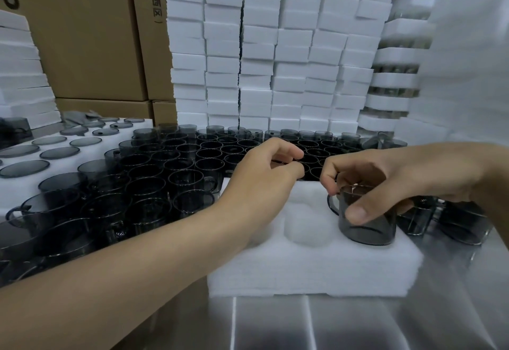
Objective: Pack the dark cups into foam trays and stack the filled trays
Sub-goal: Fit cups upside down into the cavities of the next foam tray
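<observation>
Right hand (385, 181) grips cup (366, 220) in tray (316, 267).

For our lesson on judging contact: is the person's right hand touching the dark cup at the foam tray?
Touching. The head view shows the right hand holding the dark cup: its thumb presses the wall, fingers curl over the rim.

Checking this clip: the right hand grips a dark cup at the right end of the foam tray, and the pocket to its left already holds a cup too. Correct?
Not quite. The right hand does grip a dark cup at the right end of the foam tray, but the left pocket is empty: it shows only bare white foam. The head view shows this.
</observation>
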A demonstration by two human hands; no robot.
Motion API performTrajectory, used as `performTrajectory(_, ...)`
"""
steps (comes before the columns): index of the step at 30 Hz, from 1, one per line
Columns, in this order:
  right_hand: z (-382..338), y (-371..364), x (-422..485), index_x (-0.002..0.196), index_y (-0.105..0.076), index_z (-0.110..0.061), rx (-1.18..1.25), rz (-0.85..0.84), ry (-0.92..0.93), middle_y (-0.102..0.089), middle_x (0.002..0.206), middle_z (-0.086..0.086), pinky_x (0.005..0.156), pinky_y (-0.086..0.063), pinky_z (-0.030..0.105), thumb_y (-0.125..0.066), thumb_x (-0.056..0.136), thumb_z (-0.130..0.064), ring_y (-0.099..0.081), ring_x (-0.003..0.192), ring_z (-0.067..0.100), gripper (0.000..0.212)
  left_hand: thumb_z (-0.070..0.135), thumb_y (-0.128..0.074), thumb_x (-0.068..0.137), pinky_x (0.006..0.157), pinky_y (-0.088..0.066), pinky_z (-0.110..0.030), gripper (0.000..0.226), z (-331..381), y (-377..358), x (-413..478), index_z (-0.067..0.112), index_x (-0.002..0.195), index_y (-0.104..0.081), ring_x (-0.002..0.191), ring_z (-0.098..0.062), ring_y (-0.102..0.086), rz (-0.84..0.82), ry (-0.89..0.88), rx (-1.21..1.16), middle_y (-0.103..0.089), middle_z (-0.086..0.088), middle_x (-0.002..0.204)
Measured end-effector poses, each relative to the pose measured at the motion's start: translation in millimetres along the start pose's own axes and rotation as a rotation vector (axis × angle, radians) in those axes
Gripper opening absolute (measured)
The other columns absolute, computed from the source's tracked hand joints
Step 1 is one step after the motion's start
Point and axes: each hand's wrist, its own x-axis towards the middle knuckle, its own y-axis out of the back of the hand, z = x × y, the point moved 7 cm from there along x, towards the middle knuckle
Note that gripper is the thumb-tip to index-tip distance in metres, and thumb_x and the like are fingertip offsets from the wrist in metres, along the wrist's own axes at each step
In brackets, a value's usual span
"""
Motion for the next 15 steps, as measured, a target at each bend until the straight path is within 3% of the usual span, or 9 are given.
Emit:
performTrajectory(5,4.8,3.2,3.1,0.088,-0.063,-0.028,-0.025,0.021,-0.004,-0.048,0.08,0.0,0.054,-0.031,0.026,-0.081,0.07,-0.063,-0.041,0.066,0.013,0.043,0.015,-0.068,0.096,0.08,-0.04,-0.017,0.021,0.4,-0.4,0.1,0.033,0.106,-0.073,0.112,0.0,-0.061,0.0,-0.001,-0.001,-0.067,0.014,0.117)
performTrajectory(8,-0.3,12.2,9.3,0.09,-0.069,-0.024,-0.049,0.137,0.056,-0.049,0.079,0.0,0.064,-0.034,0.037,-0.07,0.071,-0.086,-0.042,0.073,0.022,0.065,0.015,-0.068,0.096,0.081,-0.041,-0.018,0.021,0.1,-0.3,0.8,0.033,0.105,-0.073,0.112,-0.003,-0.062,0.002,-0.001,0.004,-0.067,0.013,0.118)
performTrajectory(10,-6.3,17.3,14.3,0.095,-0.074,-0.021,-0.014,0.22,0.109,-0.05,0.076,-0.003,0.062,-0.034,0.036,-0.067,0.068,-0.093,-0.037,0.072,0.028,0.076,0.015,-0.069,0.096,0.082,-0.043,-0.02,0.019,0.0,0.4,1.2,0.032,0.105,-0.073,0.114,-0.005,-0.062,0.005,-0.001,0.0,-0.068,0.011,0.119)
performTrajectory(13,-12.7,14.2,19.3,0.087,-0.071,-0.018,-0.054,0.264,0.143,-0.046,0.071,-0.002,0.06,-0.033,0.034,-0.067,0.074,-0.088,-0.036,0.068,0.025,0.071,0.017,-0.069,0.096,0.09,-0.047,-0.025,0.018,-0.5,0.7,1.5,0.033,0.104,-0.073,0.116,-0.009,-0.063,0.008,0.001,-0.008,-0.069,0.009,0.121)
performTrajectory(15,-14.9,8.4,21.2,0.073,-0.062,-0.022,-0.135,0.279,0.133,-0.041,0.067,-0.004,0.06,-0.032,0.033,-0.068,0.081,-0.079,-0.037,0.063,0.017,0.059,0.014,-0.067,0.095,0.086,-0.044,-0.024,0.023,-0.8,0.8,0.9,0.034,0.104,-0.073,0.115,-0.007,-0.063,0.011,0.006,-0.003,-0.068,0.011,0.12)
